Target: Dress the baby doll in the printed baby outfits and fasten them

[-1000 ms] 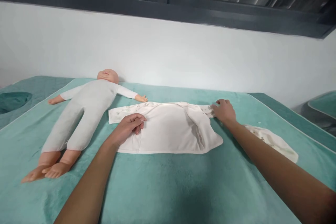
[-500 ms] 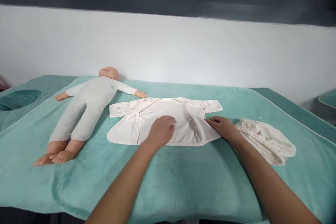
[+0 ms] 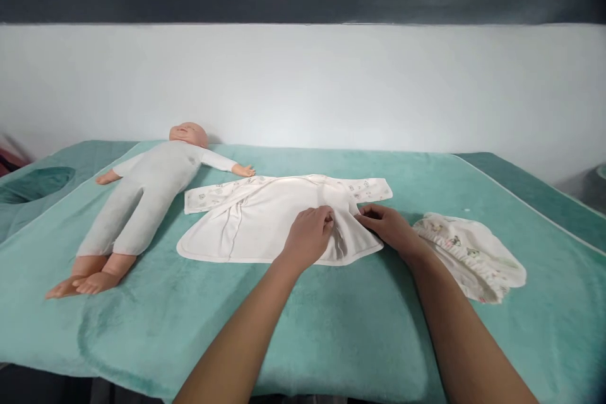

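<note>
A white long-sleeved baby shirt (image 3: 265, 221) lies spread open on the green cover, its patterned sleeves stretched to both sides. Over its right half is my left hand (image 3: 308, 235), fingers curled and closed on the cloth beside a raised fold. My right hand (image 3: 386, 227) pinches the shirt's right side edge just below the sleeve. The fingertips of both hands are partly hidden. To the left a baby doll (image 3: 156, 170) in a whitish body suit lies on its back, one hand close to the left sleeve.
A folded, patterned white baby garment (image 3: 478, 252) rests right of my right forearm. Green plush fabric (image 3: 331, 328) covers the table up to the white wall (image 3: 303, 88). A dark window frame (image 3: 303, 3) runs above.
My left hand has moved right across the shirt, toward my right hand, and its fingers have closed. My right hand stays at the shirt's side edge. The view has shifted slightly.
</note>
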Available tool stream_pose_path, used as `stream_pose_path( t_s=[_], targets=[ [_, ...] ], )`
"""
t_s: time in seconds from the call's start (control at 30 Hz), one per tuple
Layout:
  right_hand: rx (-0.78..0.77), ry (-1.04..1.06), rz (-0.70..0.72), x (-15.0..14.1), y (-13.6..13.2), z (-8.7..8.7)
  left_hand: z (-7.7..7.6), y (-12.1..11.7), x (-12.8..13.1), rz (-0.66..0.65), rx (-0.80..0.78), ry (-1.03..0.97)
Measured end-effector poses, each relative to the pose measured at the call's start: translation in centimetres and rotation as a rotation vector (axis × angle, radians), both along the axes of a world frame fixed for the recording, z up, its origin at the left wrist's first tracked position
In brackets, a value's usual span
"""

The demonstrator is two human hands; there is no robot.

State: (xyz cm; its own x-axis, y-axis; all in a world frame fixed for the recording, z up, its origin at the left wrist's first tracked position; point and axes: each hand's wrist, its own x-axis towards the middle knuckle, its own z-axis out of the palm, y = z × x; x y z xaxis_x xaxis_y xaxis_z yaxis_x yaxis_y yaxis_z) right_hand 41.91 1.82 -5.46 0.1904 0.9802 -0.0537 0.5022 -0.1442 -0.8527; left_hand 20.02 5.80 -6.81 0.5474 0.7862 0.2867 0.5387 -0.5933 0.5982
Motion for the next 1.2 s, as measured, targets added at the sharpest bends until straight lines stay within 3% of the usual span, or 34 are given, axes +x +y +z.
stream_pose_path(
  t_s=[0.17,0.4,0.53,0.63,0.77,0.9,1.03,1.2],
  targets=[
    [0.074,0.279,-0.095,-0.6,-0.3,-0.4,0.1,-1.4,0.7,-0.049,-0.194,-0.160],
    [0.044,0.153,-0.153,-0.8,-0.3,-0.8,-0.2,-2.8,2.2,0.126,-0.325,-0.250],
    [0.060,0.103,-0.204,-0.7,-0.7,-0.6,-0.4,-2.8,1.6,0.059,-0.481,-0.477],
    [0.048,-0.034,-0.229,-0.7,-1.0,-0.4,-0.4,-2.7,1.2,0.003,-0.525,-0.503],
    [0.114,-0.316,-0.237,-0.9,-1.2,-0.8,-0.1,-3.0,1.4,0.048,-0.363,-0.273],
    [0.380,-0.507,-0.227,-1.1,-1.3,-1.4,0.2,-3.5,1.9,0.104,-0.168,-0.072],
    [0.609,-0.617,-0.050,-2.0,-1.7,-1.7,0.2,-4.0,2.0,0.135,0.021,0.013],
    [0.623,-0.574,0.209,-3.6,-1.6,-1.9,-0.4,-4.6,2.0,0.108,0.209,-0.002]
  ],
)
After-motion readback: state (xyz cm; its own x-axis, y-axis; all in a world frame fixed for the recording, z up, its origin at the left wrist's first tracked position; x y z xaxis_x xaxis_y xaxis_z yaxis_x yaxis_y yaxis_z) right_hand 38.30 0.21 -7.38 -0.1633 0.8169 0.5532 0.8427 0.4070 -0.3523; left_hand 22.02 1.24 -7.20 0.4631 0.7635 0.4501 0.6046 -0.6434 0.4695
